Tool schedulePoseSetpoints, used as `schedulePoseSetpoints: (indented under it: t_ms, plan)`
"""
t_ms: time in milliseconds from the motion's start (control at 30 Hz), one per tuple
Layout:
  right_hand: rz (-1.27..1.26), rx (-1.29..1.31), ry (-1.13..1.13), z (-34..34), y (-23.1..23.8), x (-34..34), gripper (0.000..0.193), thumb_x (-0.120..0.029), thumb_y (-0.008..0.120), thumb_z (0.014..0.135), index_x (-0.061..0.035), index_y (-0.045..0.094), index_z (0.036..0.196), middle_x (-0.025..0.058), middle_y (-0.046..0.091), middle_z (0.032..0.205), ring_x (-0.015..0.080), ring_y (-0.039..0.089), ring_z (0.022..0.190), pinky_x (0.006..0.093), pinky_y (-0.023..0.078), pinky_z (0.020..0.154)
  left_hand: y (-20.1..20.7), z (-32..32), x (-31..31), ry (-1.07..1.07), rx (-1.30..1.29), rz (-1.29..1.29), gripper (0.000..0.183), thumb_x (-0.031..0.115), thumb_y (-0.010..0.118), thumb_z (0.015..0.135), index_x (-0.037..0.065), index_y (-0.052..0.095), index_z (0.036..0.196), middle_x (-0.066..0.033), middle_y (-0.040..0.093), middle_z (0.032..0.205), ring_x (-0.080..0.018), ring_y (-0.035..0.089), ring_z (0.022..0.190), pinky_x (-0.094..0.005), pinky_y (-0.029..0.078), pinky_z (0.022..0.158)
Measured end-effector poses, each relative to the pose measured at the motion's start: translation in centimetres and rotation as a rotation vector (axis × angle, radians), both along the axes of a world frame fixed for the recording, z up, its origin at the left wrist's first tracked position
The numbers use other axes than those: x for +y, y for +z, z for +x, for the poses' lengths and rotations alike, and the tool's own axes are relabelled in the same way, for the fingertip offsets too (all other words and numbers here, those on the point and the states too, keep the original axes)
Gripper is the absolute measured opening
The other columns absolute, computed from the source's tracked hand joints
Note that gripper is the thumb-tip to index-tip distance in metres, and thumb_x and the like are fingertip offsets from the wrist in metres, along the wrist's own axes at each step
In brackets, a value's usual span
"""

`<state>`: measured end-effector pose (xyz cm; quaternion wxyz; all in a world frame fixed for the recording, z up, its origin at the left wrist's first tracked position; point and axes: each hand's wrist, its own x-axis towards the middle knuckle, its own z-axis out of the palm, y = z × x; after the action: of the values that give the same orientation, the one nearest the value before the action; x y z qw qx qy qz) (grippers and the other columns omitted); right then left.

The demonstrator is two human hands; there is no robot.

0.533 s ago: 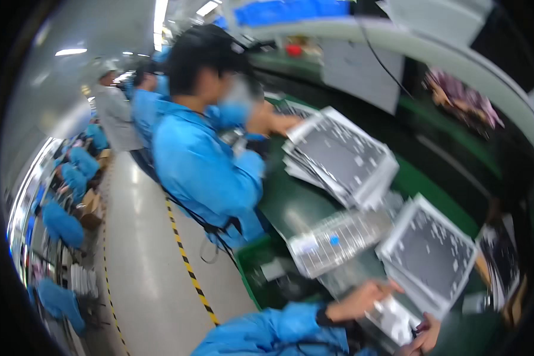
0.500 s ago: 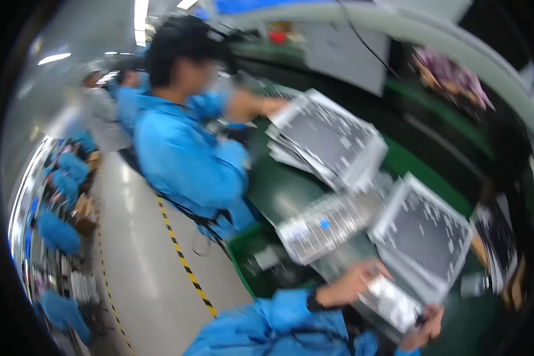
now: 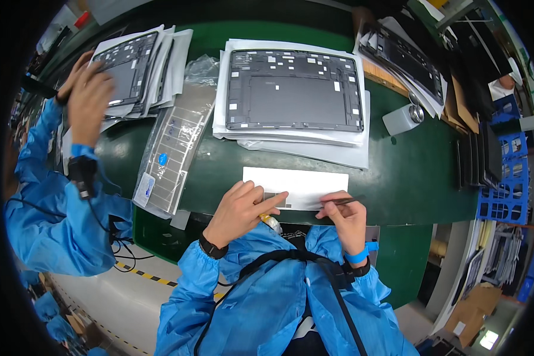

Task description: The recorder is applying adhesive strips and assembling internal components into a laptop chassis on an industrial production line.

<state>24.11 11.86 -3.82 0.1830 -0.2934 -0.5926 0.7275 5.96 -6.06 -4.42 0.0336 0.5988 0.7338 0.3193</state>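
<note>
A white rectangular sheet [image 3: 305, 179] lies at the table's front edge, right before me. My left hand [image 3: 242, 209] rests over its left part with the index finger stretched out across it and the thumb apart. Small dark grey patches [image 3: 270, 195] show on the sheet by those fingers, partly hidden. At the sheet's right end, my right hand [image 3: 347, 224] pinches thin dark tweezers [image 3: 351, 200]. Just beyond the sheet lies a black tablet-like frame [image 3: 296, 98] with many small white pieces, on a stack of white padded sheets [image 3: 338, 151].
To the left is a clear bag of gridded silvery strips [image 3: 181, 133]. A co-worker's hands [image 3: 89, 98] work over another stack of frames [image 3: 133, 65]. At the right stand a bottle with a metal top [image 3: 402, 120], more frames [image 3: 406, 62] and blue racks [image 3: 507, 172].
My view has swung from the left to straight down at the table. The white sheet was tilted between both hands; now it lies flat, with tweezers showing in my right hand.
</note>
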Motion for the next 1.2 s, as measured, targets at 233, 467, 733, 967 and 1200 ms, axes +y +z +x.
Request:
schedulePoseSetpoints:
  t_ms: [233, 467, 733, 967, 1200]
  plan:
    - [-0.085, -0.011, -0.075, -0.2, 0.1, -1.4, 0.021, 0.002, 0.067, 0.092, 0.0079, 0.063, 0.112, 0.0148, 0.069, 0.105, 0.0223, 0.071, 0.096, 0.0294, 0.058, 0.085, -0.9, 0.1, -0.1, -0.027, 0.122, -0.043, 0.049, 0.018, 0.075, 0.08, 0.024, 0.068, 0.128, 0.0, 0.037, 0.068, -0.0175, 0.043, 0.066, -0.0318, 0.037, 0.064]
    - [0.026, -0.14, -0.056, -0.3, 1.2, -1.7, 0.025, 0.003, 0.067, 0.09, 0.009, 0.063, 0.114, 0.017, 0.07, 0.107, 0.0226, 0.071, 0.096, 0.028, 0.058, 0.086, -1.1, -0.1, -0.2, -0.025, 0.168, -0.043, 0.051, 0.017, 0.074, 0.079, 0.024, 0.067, 0.129, 0.0006, 0.04, 0.069, -0.0167, 0.045, 0.067, -0.0313, 0.038, 0.065]
    - [-0.022, -0.124, -0.11, -0.8, 0.3, -2.6, 0.02, 0.002, 0.068, 0.09, 0.0092, 0.064, 0.109, 0.0149, 0.072, 0.102, 0.0199, 0.071, 0.094, 0.0271, 0.057, 0.084, -1.1, 0.0, 0.1, -0.053, 0.24, -0.06, 0.049, 0.015, 0.072, 0.079, 0.025, 0.068, 0.127, 0.0019, 0.045, 0.071, -0.0155, 0.048, 0.069, -0.0308, 0.04, 0.065]
    - [-0.028, -0.141, -0.112, -1.1, 0.3, -2.6, 0.017, 0.003, 0.068, 0.09, 0.0097, 0.065, 0.106, 0.0133, 0.072, 0.1, 0.0189, 0.071, 0.092, 0.0266, 0.057, 0.083, -1.4, 0.0, 0.1, -0.045, 0.227, -0.067, 0.048, 0.015, 0.072, 0.079, 0.025, 0.069, 0.126, 0.0026, 0.048, 0.072, -0.015, 0.049, 0.069, -0.0306, 0.04, 0.066]
    - [-0.035, -0.086, -0.117, -1.3, 0.0, -3.2, 0.015, 0.003, 0.066, 0.091, 0.01, 0.065, 0.105, 0.0153, 0.072, 0.099, 0.02, 0.071, 0.093, 0.0272, 0.057, 0.083, -0.8, -0.1, 0.1, -0.037, 0.23, -0.065, 0.048, 0.016, 0.072, 0.079, 0.027, 0.069, 0.126, 0.0025, 0.046, 0.07, -0.015, 0.048, 0.068, -0.0308, 0.038, 0.065]
